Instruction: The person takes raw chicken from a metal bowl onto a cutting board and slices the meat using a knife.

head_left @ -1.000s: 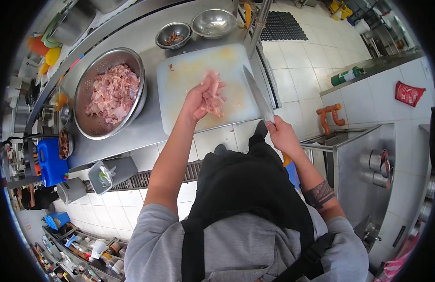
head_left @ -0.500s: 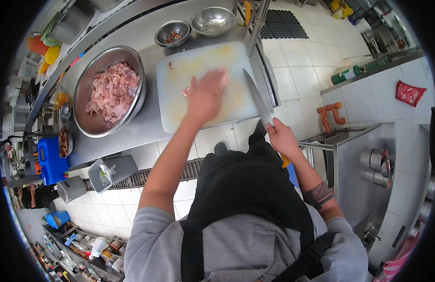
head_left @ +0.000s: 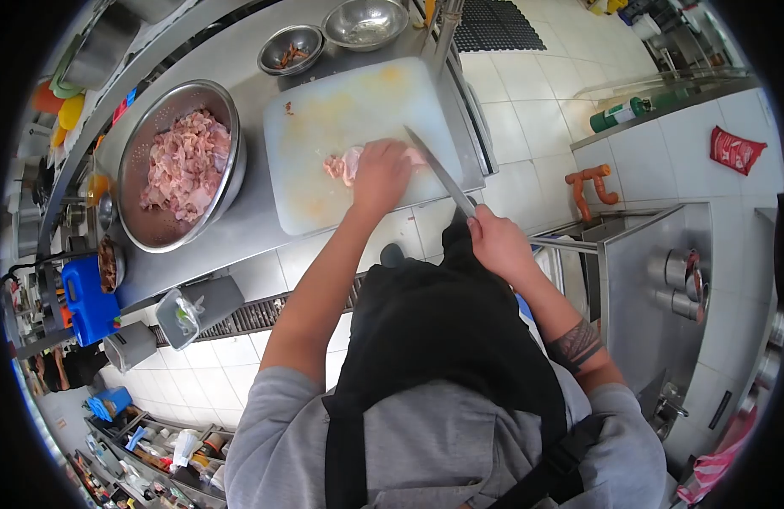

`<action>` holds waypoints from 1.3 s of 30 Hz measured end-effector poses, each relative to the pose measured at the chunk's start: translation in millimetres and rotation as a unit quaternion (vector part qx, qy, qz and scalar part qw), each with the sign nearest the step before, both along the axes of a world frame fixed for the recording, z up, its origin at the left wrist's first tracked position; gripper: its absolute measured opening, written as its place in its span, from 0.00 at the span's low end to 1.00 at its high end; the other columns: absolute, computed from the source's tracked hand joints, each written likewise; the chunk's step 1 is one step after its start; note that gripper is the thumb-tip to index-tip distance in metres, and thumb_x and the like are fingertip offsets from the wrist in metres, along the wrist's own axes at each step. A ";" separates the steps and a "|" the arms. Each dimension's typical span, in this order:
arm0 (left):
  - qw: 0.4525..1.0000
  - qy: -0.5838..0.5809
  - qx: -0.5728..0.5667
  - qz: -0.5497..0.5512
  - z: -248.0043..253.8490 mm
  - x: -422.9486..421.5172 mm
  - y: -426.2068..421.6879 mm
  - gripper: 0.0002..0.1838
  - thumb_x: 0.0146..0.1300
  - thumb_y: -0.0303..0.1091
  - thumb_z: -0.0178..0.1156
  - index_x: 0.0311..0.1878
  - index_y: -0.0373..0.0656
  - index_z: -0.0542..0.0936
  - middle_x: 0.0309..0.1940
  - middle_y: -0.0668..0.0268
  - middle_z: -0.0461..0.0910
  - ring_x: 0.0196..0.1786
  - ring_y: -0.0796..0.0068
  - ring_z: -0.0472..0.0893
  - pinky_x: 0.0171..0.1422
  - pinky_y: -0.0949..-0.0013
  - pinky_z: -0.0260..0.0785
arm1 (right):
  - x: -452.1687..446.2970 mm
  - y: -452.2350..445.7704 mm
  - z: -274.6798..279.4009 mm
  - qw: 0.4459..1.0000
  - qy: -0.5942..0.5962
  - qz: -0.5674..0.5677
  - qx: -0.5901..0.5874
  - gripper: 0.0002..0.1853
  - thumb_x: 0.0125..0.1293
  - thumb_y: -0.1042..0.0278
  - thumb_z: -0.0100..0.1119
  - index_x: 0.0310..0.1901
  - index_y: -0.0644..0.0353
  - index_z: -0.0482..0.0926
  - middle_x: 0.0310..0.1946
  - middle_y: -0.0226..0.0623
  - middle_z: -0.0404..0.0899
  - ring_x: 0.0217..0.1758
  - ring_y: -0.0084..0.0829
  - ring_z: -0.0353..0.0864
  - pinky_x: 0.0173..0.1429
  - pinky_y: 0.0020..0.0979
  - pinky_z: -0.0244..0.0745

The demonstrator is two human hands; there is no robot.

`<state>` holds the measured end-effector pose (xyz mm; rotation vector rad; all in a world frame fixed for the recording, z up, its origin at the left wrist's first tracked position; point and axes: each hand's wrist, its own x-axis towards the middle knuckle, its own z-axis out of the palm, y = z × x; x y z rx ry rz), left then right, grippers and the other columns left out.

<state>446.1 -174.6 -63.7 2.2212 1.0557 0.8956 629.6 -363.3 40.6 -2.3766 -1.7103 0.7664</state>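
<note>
My left hand presses down on a piece of raw chicken on the white cutting board, its fingers bent over the meat. Pale meat shows on both sides of that hand, and its middle is hidden. In my right hand is the handle of a long kitchen knife, fingers wrapped round it. The blade slants across the board's right part, its edge close to the meat's right end. I cannot tell whether it touches. A small dark scrap lies near the board's far left corner.
Left of the board stands a steel colander heaped with cut raw chicken. Behind it are a small steel bowl with reddish-brown bits and a larger steel bowl. A grey bin stands below the counter's front edge.
My left hand has come nearer the board's front edge and now rests on the chicken. The knife has swung left over the board, close to the meat. The view has shifted slightly.
</note>
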 end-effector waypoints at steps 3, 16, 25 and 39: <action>1.000 0.029 0.011 0.007 2.0 15.2 1.4 0.11 0.63 0.35 0.66 0.47 0.45 0.88 0.49 0.62 0.86 0.62 0.55 0.78 0.68 0.41 0.66 | 2.5 1.7 12.9 0.999 -0.031 0.027 -0.032 0.11 0.81 0.61 0.51 0.48 0.61 0.73 0.30 0.59 0.86 0.38 0.64 0.88 0.45 0.64 0.81; 0.995 0.042 0.084 0.024 -20.9 18.5 4.4 0.09 0.57 0.32 0.71 0.43 0.48 0.89 0.47 0.72 0.88 0.60 0.62 0.81 0.63 0.52 0.68 | -2.6 27.8 16.8 0.996 0.015 0.035 -0.085 0.08 0.75 0.72 0.49 0.48 0.68 0.71 0.33 0.63 0.86 0.39 0.65 0.88 0.47 0.63 0.81; 0.997 0.028 0.078 0.008 -23.1 21.6 11.7 0.08 0.55 0.32 0.70 0.38 0.48 0.84 0.41 0.68 0.84 0.58 0.59 0.81 0.62 0.51 0.68 | -7.3 67.3 -21.7 0.996 0.038 0.033 -0.073 0.08 0.72 0.75 0.48 0.50 0.68 0.70 0.38 0.66 0.86 0.44 0.66 0.88 0.51 0.64 0.81; 0.993 -0.091 0.005 0.077 -16.0 0.6 -3.9 0.15 0.59 0.31 0.73 0.49 0.41 0.87 0.52 0.60 0.86 0.62 0.54 0.81 0.68 0.55 0.74 | 11.4 73.6 -0.6 0.997 0.004 0.069 -0.021 0.10 0.73 0.73 0.50 0.51 0.67 0.73 0.39 0.64 0.87 0.46 0.63 0.89 0.51 0.61 0.82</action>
